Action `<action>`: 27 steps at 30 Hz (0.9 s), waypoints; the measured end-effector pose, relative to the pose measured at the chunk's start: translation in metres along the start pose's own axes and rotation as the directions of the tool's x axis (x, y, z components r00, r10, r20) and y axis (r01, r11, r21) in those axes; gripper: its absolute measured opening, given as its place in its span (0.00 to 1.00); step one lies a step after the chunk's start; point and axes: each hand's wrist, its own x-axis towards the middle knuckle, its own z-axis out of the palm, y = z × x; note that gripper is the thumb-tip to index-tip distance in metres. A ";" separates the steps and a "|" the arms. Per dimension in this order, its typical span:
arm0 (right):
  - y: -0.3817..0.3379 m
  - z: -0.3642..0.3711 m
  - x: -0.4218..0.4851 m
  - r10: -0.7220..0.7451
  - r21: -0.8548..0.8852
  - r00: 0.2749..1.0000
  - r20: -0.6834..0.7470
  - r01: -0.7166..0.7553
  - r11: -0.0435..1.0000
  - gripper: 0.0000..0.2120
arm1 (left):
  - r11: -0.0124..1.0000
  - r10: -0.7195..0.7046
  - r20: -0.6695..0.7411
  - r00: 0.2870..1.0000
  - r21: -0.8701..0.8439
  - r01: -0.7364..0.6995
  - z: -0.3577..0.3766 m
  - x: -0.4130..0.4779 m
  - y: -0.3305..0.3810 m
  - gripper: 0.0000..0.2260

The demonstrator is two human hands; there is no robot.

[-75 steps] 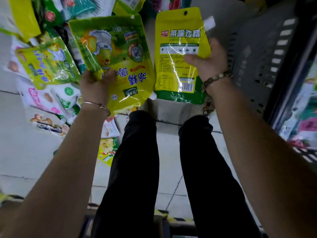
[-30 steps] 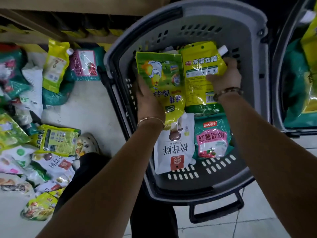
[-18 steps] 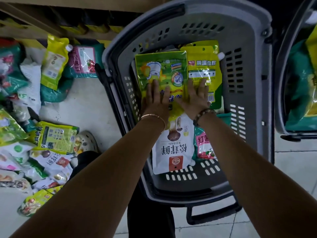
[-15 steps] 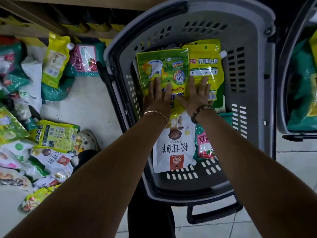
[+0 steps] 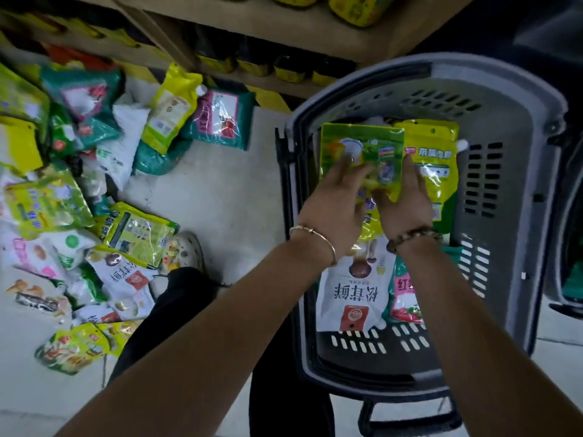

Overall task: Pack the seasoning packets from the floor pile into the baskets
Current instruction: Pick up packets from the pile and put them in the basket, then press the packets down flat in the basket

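Setting: shop aisle, pale tiled floor (image 5: pixel 220 190), with a wooden shelf (image 5: pixel 284 29) of jars along the back.

Floor pile (image 5: pixel 63 216): loads of seasoning packets heaped on the left, green, yellow and white all mixed. Plenty left to pack, so I'd say the job's early-to-middle.

Grey basket (image 5: pixel 517 216): sits on the floor right of the pile, close enough to reach both without shifting. There's a second basket (image 5: pixel 568 247) at the far right edge, mostly cut off.

Already inside: a white mushroom packet (image 5: pixel 353 298) and a green-and-pink packet (image 5: pixel 403 298) lie flat side by side at the near end.

Green packet (image 5: pixel 362 146): flat at the far end of the basket, with its near edge overlapping the white one.

Yellow packet (image 5: pixel 438 159): right beside the green one, edges touching or slightly overlapped, hard to call.

Left hand (image 5: pixel 334 209): palm down over the green packet, fingers (image 5: pixel 350 167) straight and spread, gripping nothing.

Right hand (image 5: pixel 407 203): same deal, flat fingers (image 5: pixel 410 165) along the seam between green and yellow.

Pressing or just above: a bit blurry, can't swear to it.

Why flat: my guess is it's about tidy rows. Flat pouches stack in layers and don't slide, so more fit in.

Next up: probably back to the pile for more.
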 end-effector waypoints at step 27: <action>-0.175 0.289 0.040 0.252 0.409 0.947 0.201 -0.315 0.857 0.13 | 0.829 -0.489 -0.260 0.833 0.158 0.536 -0.134 0.014 -0.339 0.27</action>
